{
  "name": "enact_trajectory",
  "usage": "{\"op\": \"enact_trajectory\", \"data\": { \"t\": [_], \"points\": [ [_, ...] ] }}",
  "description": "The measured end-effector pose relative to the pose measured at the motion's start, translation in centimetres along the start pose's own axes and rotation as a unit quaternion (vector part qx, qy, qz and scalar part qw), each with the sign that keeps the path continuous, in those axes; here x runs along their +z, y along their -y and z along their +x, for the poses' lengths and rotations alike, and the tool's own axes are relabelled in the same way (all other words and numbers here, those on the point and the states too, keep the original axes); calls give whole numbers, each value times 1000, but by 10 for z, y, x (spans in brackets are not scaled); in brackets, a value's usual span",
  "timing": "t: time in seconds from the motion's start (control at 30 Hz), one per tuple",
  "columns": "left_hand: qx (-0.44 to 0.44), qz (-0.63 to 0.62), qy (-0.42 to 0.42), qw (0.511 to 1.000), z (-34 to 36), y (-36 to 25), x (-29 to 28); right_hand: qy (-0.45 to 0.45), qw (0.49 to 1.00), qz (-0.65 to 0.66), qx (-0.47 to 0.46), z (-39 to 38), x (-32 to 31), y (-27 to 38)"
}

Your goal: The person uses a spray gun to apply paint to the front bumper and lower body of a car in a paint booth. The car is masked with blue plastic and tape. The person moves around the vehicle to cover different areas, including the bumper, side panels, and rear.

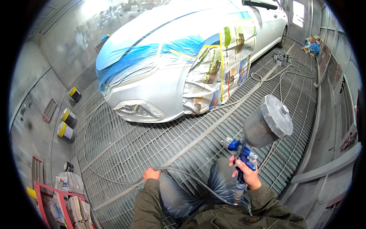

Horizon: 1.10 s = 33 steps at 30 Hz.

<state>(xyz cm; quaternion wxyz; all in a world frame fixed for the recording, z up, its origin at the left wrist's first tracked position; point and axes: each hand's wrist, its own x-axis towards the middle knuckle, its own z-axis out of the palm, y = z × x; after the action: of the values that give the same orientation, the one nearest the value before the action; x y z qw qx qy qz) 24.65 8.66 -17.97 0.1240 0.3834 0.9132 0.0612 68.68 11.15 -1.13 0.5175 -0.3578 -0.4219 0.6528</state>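
Observation:
My right hand [246, 171] is wrapped round the grip of a blue spray gun [237, 146], which carries a large grey paint cup [265, 124] with a lid on top. The gun's nozzle points left, toward the car's front. From the foot of its handle a grey air hose [192, 177] runs over my thighs to my left hand [151, 173], whose fingers are closed round it. In front stands a white car [152, 86]. Blue film [177, 49] covers its headlight and bonnet area; printed paper [207, 78] edged with yellow tape covers the fender and wheel.
The floor is metal grating [183, 143], with the hose looping along both sides of the car. Several tins [66, 131] stand by the left wall. A red rack [63, 206] of newspapers is at the lower left. Crumpled waste [313, 46] lies at the far right.

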Motion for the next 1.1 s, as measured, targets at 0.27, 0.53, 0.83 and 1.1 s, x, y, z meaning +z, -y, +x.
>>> {"op": "enact_trajectory", "data": {
  "t": [0.27, 0.53, 0.83, 1.1],
  "points": [
    [-13, -23, 20, 999, 1, 0, 0, -6, 1000, 9, -2, 0, 1, -1],
    [-11, -22, 22, 999, 2, 3, 2, 2, 1000, 10, -5, 1, 0, -1],
    [-4, -36, 20, 999, 4, 6, 5, -9, 1000, -1, -4, 2, 1, -2],
    [6, -9, 15, 1000, -3, -3, -4, 2, 1000, -2, 9, 2, 2, -1]
  ]
}}
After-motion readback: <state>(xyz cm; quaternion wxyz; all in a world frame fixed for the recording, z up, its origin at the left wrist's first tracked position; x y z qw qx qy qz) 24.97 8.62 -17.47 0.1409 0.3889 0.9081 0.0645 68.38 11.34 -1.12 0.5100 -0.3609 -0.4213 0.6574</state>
